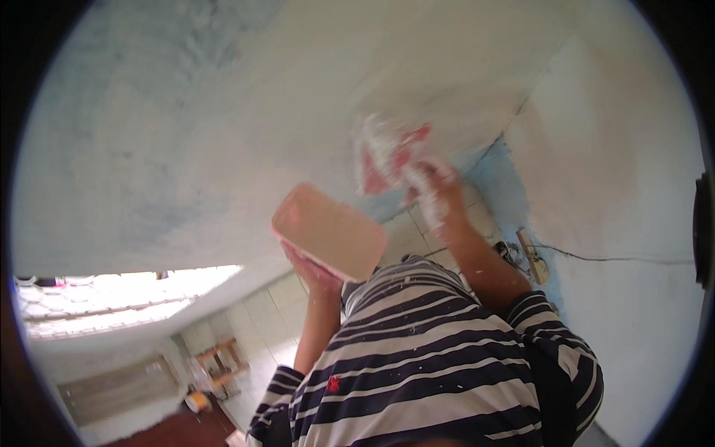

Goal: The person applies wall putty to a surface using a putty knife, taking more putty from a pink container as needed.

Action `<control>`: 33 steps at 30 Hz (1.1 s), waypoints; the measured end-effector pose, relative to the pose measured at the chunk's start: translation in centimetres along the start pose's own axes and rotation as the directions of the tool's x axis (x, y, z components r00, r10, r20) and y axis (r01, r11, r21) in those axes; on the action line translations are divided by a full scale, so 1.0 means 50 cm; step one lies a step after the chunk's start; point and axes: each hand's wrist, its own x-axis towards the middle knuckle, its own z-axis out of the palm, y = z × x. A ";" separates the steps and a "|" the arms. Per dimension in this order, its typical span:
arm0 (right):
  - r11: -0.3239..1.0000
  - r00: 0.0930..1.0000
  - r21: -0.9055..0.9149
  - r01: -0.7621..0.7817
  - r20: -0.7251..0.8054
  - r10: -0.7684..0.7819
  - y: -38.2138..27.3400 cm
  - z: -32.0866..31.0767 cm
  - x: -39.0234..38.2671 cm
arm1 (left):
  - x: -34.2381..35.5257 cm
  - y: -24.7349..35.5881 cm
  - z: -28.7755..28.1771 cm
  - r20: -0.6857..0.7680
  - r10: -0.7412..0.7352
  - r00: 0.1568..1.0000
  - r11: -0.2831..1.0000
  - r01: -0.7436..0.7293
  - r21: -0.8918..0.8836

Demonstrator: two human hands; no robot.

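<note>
A rectangular pink plastic tub [331, 232] with rounded corners rests in my left hand [316, 272], whose fingers grip it from below and along its near side. The inside of the tub looks pale beige; how much it holds I cannot tell. My right hand [439, 190] is closed round a flat red spreader [395, 158] smeared with white paste, held close to the wall [246, 112]. Motion blurs the spreader and the fingers. White paste also coats my right hand and wrist.
A second wall [611, 164] meets the first at a corner on the right, with a bare blue patch. A cable [596, 258] runs along it from a wooden board [531, 255]. A bright grille window [126, 302] and a small wooden stool [221, 363] are at lower left.
</note>
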 end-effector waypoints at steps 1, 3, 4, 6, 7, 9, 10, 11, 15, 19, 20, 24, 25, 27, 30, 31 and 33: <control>0.999 0.999 0.038 -0.015 -0.036 0.016 -0.025 -0.016 0.001 | 0.003 -0.006 0.004 0.035 0.072 0.997 0.994 -0.074 0.078; 0.997 1.000 0.078 0.007 -0.027 -0.004 -0.072 -0.027 -0.014 | 0.012 -0.011 0.022 0.054 0.139 0.989 0.977 -0.146 0.158; 0.997 1.000 0.071 -0.011 -0.027 0.013 -0.088 -0.029 -0.024 | 0.018 -0.012 0.043 0.108 0.033 0.994 0.999 -0.033 -0.003; 0.992 0.998 0.114 -0.056 0.029 0.053 -0.088 -0.001 -0.045 | 0.022 -0.004 0.032 0.109 -0.032 0.994 0.989 0.047 -0.144; 0.989 0.995 0.115 -0.091 0.041 0.087 -0.085 0.005 -0.056 | 0.027 -0.010 0.024 0.133 -0.020 0.991 0.993 0.035 -0.110; 0.998 0.997 -0.014 0.058 0.049 -0.057 -0.088 0.019 -0.078 | 0.019 -0.011 0.024 0.138 -0.008 0.990 0.997 0.017 -0.069; 0.996 0.997 -0.063 0.067 0.054 -0.063 -0.099 0.031 -0.089 | 0.017 -0.004 0.040 0.211 -0.013 0.977 0.982 0.052 -0.184; 0.997 0.997 -0.062 0.053 0.058 -0.050 -0.105 0.041 -0.100 | 0.018 0.002 0.043 0.283 -0.008 0.959 0.951 0.095 -0.293; 0.922 0.982 -0.350 0.169 0.136 -0.128 -0.108 0.068 -0.118 | 0.031 -0.015 -0.020 0.310 0.090 0.947 0.996 -0.082 -0.039; 0.710 0.929 -0.619 0.337 0.342 -0.142 -0.106 0.088 -0.107 | 0.025 -0.022 -0.029 0.360 0.002 0.933 0.941 0.119 -0.315; 0.639 0.905 -0.652 0.408 0.380 -0.190 -0.092 0.092 -0.095 | 0.022 -0.024 -0.022 0.323 0.027 0.946 0.974 0.049 -0.223; 0.454 0.891 -0.769 0.450 0.418 -0.176 -0.085 0.114 -0.076 | 0.015 -0.026 0.016 0.251 0.032 0.968 0.999 -0.021 -0.049; 0.453 0.892 -0.770 0.449 0.420 -0.168 -0.081 0.111 -0.074 | 0.022 -0.037 0.008 0.241 -0.120 0.963 0.959 0.175 -0.221; 0.407 0.906 -0.810 0.423 0.377 -0.191 -0.069 0.103 -0.068 | 0.029 -0.059 -0.005 0.252 -0.268 0.930 0.851 0.351 -0.390; 0.535 0.933 -0.766 0.355 0.327 -0.150 -0.063 0.089 -0.053 | 0.031 -0.089 -0.018 0.264 -0.358 0.896 0.789 0.441 -0.427; 0.535 0.933 -0.767 0.354 0.330 -0.143 -0.061 0.088 -0.052 | 0.032 -0.096 -0.023 0.270 -0.385 0.883 0.767 0.468 -0.438; 0.670 0.937 -0.665 0.329 0.318 -0.144 -0.053 0.085 -0.051 | 0.030 -0.105 -0.038 0.267 -0.410 0.872 0.744 0.490 -0.455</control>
